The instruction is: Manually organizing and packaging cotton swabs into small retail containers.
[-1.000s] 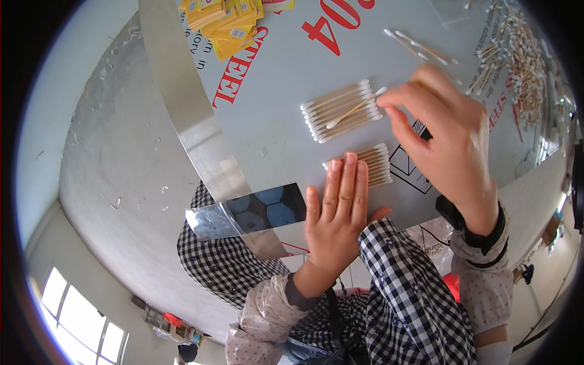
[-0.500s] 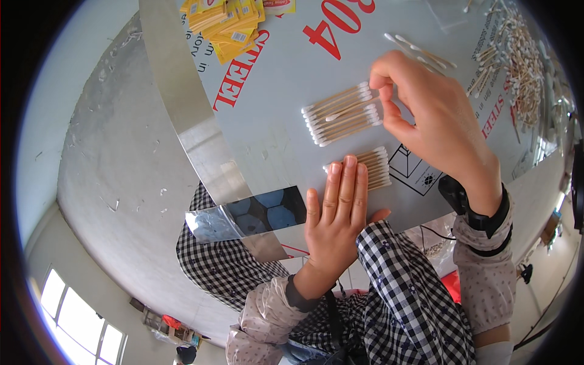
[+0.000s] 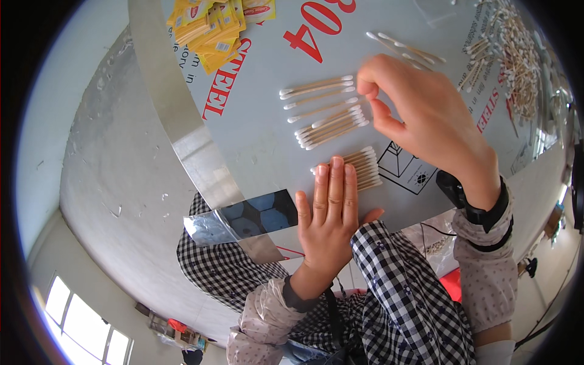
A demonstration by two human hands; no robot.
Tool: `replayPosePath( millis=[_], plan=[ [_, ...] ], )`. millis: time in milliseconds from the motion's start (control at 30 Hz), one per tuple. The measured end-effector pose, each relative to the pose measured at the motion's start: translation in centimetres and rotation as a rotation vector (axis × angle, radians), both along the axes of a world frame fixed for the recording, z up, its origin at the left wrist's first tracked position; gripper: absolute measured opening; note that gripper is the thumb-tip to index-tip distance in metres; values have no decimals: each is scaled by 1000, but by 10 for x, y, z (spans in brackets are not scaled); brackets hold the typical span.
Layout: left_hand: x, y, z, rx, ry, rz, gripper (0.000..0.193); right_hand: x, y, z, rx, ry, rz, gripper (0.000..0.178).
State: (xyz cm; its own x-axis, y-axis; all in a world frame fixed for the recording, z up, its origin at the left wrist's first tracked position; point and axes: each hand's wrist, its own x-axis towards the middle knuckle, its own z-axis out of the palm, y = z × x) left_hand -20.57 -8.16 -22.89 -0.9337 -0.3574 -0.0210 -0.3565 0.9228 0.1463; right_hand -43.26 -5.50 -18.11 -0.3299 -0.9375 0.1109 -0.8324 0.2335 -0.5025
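My left hand [image 3: 331, 213] lies flat with its fingers stretched over a neat row of cotton swabs [image 3: 368, 167], covering their left ends. Beyond it, a second set of cotton swabs [image 3: 331, 128] lies side by side, split into groups with gaps between them. My right hand [image 3: 420, 109] hovers at the right tips of that set, index finger and thumb curled but apart. No swab shows between its fingers; whether a fingertip touches the swabs I cannot tell. Several loose cotton swabs [image 3: 410, 48] lie just past its knuckles.
A large heap of cotton swabs [image 3: 517, 67] spreads at the far right of the grey printed sheet metal tabletop [image 3: 255, 146]. Yellow packets [image 3: 213, 30] are piled at the far left. A clear-and-dark plastic film piece [image 3: 258, 213] lies at the near left edge.
The far set of swabs, close together before, is now spread into groups with gaps. My right hand has shifted slightly along its tips. My left hand stays flat on the near row.
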Motion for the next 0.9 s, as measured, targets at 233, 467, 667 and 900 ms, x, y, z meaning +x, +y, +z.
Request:
replayPosePath(
  millis=[233, 467, 667, 900],
  plan=[
    [-4, -3, -6, 34, 76, 57, 80, 15, 71, 52, 83, -171, -376, 29],
    [-17, -9, -3, 7, 64, 49, 85, 47, 210, 82, 660, -264, -640, 22],
    [-36, -25, 12, 143, 4, 79, 89, 69, 258, 51, 889, -170, -617, 18],
    [-5, -24, 10, 255, 54, 60, 105, 60, 149, 57, 376, -420, -555, 19]
  ],
)
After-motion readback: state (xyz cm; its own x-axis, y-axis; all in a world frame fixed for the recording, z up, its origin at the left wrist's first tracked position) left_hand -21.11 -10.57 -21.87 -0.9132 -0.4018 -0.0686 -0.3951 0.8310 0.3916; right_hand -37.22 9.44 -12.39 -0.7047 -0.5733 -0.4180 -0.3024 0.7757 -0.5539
